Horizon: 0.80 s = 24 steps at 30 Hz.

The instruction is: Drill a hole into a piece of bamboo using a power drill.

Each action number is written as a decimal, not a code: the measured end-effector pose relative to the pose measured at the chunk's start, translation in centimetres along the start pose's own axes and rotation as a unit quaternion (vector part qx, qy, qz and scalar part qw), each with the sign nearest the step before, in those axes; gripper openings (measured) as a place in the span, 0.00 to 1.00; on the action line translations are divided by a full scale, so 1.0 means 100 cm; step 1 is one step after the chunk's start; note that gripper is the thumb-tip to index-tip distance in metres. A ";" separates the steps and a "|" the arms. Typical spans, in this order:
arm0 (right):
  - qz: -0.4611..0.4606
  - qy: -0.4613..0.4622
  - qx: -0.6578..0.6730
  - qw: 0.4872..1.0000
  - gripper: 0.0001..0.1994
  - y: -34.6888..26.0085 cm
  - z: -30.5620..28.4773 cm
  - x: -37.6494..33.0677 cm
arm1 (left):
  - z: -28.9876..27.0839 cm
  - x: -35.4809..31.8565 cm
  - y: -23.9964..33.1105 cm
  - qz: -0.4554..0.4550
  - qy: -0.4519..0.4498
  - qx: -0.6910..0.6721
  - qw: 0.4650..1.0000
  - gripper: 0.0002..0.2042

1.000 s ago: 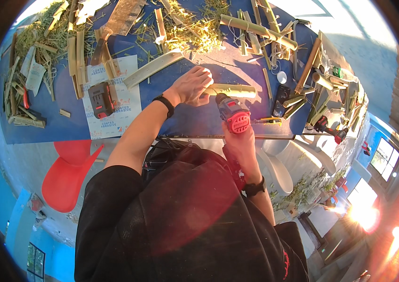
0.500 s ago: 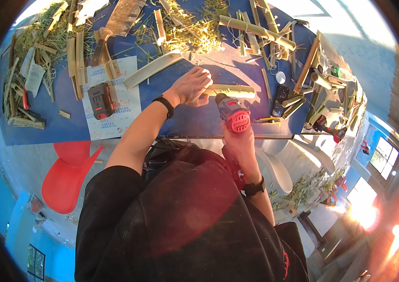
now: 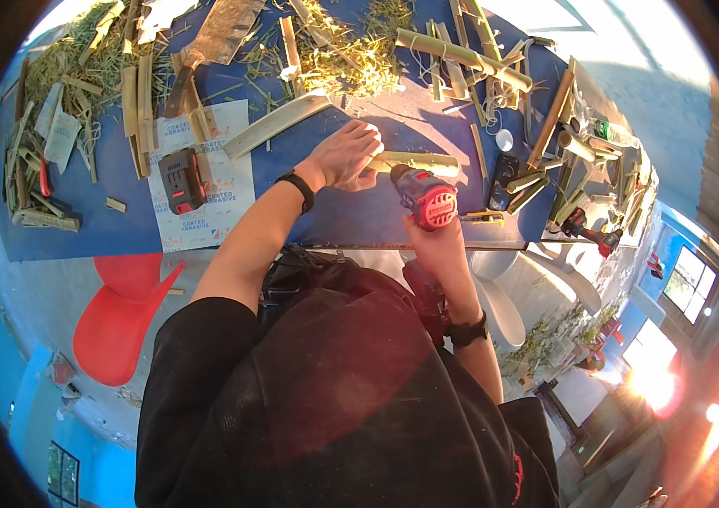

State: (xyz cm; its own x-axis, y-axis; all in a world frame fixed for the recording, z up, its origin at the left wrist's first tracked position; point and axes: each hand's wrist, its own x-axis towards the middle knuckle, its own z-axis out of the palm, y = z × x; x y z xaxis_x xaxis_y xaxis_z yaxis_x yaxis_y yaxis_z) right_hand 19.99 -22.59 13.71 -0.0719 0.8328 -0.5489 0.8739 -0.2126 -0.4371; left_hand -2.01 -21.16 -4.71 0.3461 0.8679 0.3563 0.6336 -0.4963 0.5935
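On the blue table, near its front edge, lies a short bamboo piece [image 3: 427, 162]. My left hand [image 3: 345, 158] is closed over its left end and presses it down. A red and dark grey cordless drill [image 3: 427, 196] is gripped in my right hand [image 3: 442, 245], its front end pointing up and to the left at the bamboo. Whether the drill's tip touches the bamboo or has entered it, I cannot tell. Pale shavings lie along the bamboo's top. The drill's lower part is partly hidden below the table edge.
A black battery pack [image 3: 182, 181] lies on a printed white sheet [image 3: 224, 216]. Behind are a split bamboo strip [image 3: 279, 125], a wide-bladed knife [image 3: 220, 34] and heaped shavings [image 3: 351, 55]. To the right are a yellow cutter [image 3: 484, 218], a phone [image 3: 503, 180] and a second drill [image 3: 594, 232].
The drill's rear has swung slightly to the right with my right hand, so the drill leans more. My left hand and the bamboo have stayed put.
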 end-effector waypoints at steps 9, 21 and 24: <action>0.018 -0.047 0.005 0.999 0.17 0.001 -0.006 0.009 | 0.000 -0.001 0.000 -0.011 -0.003 -0.013 1.000 0.21; 0.010 -0.042 -0.005 0.999 0.17 0.007 -0.007 0.013 | 0.001 -0.001 -0.001 -0.007 0.011 -0.026 1.000 0.20; 0.007 -0.049 -0.003 0.999 0.17 0.007 -0.006 0.013 | 0.001 -0.002 0.000 -0.006 0.009 -0.021 1.000 0.20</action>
State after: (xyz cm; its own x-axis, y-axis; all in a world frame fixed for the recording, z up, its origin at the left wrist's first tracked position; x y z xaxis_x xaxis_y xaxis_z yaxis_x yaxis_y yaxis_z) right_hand 20.81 -21.34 13.15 -0.1056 0.7762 -0.6216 0.8777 -0.2211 -0.4252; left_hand -2.05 -21.28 -4.84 0.3260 0.8735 0.3617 0.6073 -0.4867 0.6280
